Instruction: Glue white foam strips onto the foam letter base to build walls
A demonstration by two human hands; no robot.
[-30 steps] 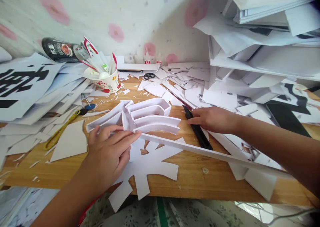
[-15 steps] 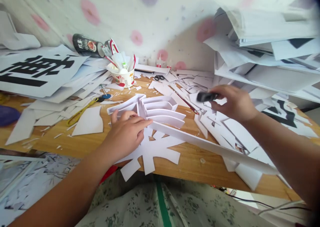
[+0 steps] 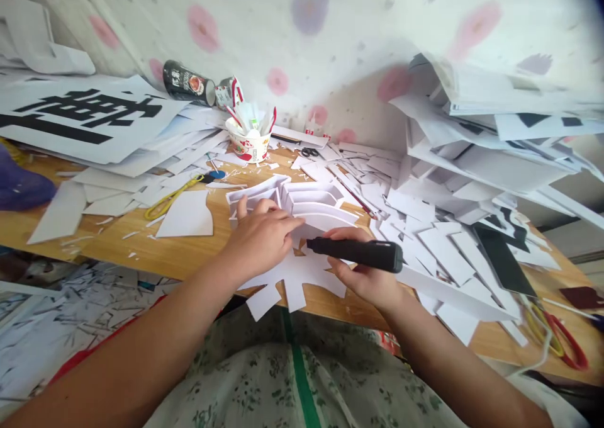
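Resting near the front edge of the wooden desk (image 3: 141, 252), the white foam-board letter shape with upright strip walls (image 3: 306, 204) lies under the left hand (image 3: 262, 239), whose fingers are spread flat and pressing on it rather than closed around anything. Just beside it the right hand (image 3: 363, 277) is wrapped around a black pen-shaped tool (image 3: 356, 253), held level with its tip toward the left fingertips; whether the tip touches the board cannot be told. Beneath both sits a flat white star-like cutout (image 3: 292, 283) that overhangs the front edge. A long white strip (image 3: 453, 292) runs off toward the right edge. Because the tip sits so near the bracing fingers, a slip could catch them, and uneven pressure could bend the thin walls. Behind stand a red-and-white paper cup (image 3: 250, 145) and black scissors (image 3: 310, 152).
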